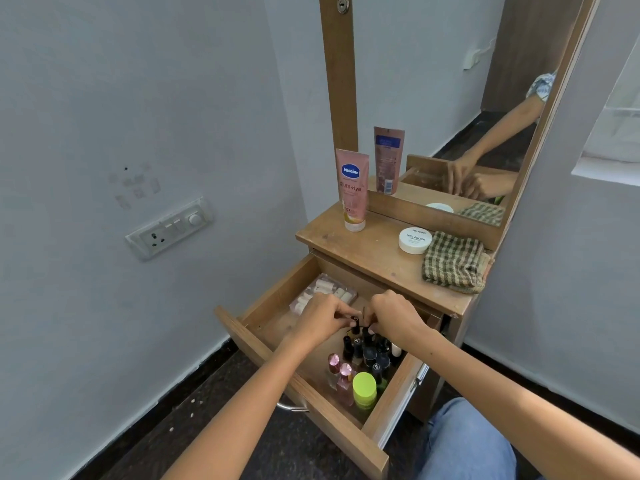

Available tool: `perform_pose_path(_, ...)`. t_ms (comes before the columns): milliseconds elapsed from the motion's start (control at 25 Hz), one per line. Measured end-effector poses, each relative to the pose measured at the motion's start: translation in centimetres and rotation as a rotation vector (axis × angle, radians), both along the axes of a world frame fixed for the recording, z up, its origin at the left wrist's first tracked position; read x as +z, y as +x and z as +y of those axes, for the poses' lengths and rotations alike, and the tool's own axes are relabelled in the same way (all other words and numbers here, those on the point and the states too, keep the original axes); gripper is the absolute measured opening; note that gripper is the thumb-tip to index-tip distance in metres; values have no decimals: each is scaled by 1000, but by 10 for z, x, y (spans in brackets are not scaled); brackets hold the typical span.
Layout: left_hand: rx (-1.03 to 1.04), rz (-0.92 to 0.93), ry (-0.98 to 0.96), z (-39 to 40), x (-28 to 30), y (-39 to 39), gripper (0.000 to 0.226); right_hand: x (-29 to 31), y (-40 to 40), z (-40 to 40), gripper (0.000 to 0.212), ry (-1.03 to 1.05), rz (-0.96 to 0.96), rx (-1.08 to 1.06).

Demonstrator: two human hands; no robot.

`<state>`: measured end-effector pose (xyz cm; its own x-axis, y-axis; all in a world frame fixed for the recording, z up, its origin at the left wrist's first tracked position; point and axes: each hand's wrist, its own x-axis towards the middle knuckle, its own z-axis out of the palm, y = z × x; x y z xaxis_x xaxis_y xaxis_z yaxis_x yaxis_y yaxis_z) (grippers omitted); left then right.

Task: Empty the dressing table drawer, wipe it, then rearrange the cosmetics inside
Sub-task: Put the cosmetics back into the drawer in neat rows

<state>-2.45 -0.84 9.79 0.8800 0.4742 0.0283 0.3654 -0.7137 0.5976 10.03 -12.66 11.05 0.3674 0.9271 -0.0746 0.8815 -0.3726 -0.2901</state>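
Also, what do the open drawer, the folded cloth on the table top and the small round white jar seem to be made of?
Drawer: looks like wood or wood-look board, matte, with visible grain; which one I cannot tell.
Cloth: woven fabric, probably cotton, with a green and beige check and a coarse texture.
Jar: likely plastic, smooth and slightly shiny white, with printed text on the lid.

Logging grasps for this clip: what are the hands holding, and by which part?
Each of the hands, left hand and right hand, pinches a small dark nail polish bottle by its cap, above the open drawer.
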Motion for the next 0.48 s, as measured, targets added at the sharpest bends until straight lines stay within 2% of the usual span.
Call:
perform_pose_path(320, 1, -67, 21, -12, 0, 1, 24, 1, -5, -12, 20, 4, -12, 50)
perform_pose_path(480, 13, -111, 45, -13, 1, -1, 36, 22, 5, -28, 17, 302, 9, 62)
